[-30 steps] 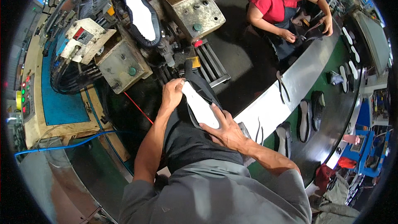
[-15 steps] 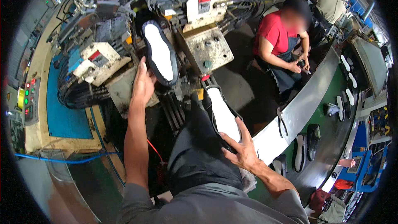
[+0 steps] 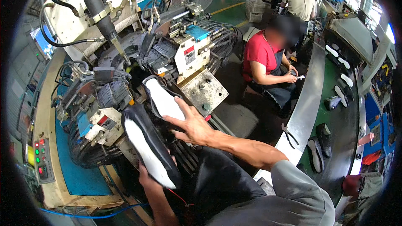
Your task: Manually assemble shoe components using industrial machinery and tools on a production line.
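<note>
My left hand is wrapped round the underside of a black shoe upper with a white bottom facing up; most of its fingers are hidden behind it. The shoe is tilted, its heel end towards me. My right hand grips the near end of a second shoe upper, also dark-edged with a white bottom. That one lies at the mouth of the machine, between its two clamp blocks, beneath a slanting metal rod. Whether it touches the machine's inside is hidden.
Left stands a control panel with lit buttons. Right of me, a metal ledge carries pincers. Beyond it, several shoes lie on a green-and-dark conveyor. A person in red sits ahead, handling a small item.
My left hand has taken the first shoe away from the machine and brought it nearer me. My right hand has carried the second shoe forward and left to the machine. The view has shifted.
</note>
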`<state>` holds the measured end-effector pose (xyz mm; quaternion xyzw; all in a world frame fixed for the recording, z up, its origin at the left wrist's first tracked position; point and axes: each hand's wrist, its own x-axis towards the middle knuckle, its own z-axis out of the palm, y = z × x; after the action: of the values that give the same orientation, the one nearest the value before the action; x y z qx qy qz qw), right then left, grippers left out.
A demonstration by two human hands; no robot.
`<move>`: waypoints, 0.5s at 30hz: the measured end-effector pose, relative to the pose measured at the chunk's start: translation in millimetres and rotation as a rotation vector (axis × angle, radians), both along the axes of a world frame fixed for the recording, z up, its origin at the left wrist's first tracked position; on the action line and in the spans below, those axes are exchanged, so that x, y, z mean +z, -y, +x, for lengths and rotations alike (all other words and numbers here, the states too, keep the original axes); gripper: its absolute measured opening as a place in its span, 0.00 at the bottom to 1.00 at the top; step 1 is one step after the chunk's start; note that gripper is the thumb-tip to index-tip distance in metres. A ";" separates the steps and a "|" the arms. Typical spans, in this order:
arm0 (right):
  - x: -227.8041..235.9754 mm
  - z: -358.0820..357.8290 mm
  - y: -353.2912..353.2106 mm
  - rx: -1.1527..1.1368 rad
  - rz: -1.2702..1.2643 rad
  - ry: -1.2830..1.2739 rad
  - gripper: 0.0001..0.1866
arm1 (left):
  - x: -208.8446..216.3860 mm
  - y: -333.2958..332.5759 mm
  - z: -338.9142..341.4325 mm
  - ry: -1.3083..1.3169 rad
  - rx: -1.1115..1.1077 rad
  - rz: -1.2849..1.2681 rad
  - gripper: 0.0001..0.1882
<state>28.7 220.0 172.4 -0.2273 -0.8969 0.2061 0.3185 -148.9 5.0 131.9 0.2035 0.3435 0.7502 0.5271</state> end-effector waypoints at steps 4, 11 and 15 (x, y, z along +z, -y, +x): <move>-25.9 -43.7 -10.4 -0.014 -0.054 0.001 0.37 | -10.0 66.9 22.1 -0.129 0.072 0.035 0.57; -42.3 -59.3 -12.3 -0.047 0.141 0.055 0.40 | -26.0 135.7 52.6 0.043 0.168 0.017 0.51; -39.2 -55.7 -12.7 -0.068 0.451 0.120 0.39 | -40.6 157.6 62.3 0.038 0.144 -0.056 0.52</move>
<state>-27.0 232.7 133.2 -0.1923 -0.9294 -0.0243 0.3141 -86.7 -152.6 91.3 0.1493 0.3680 0.7801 0.4835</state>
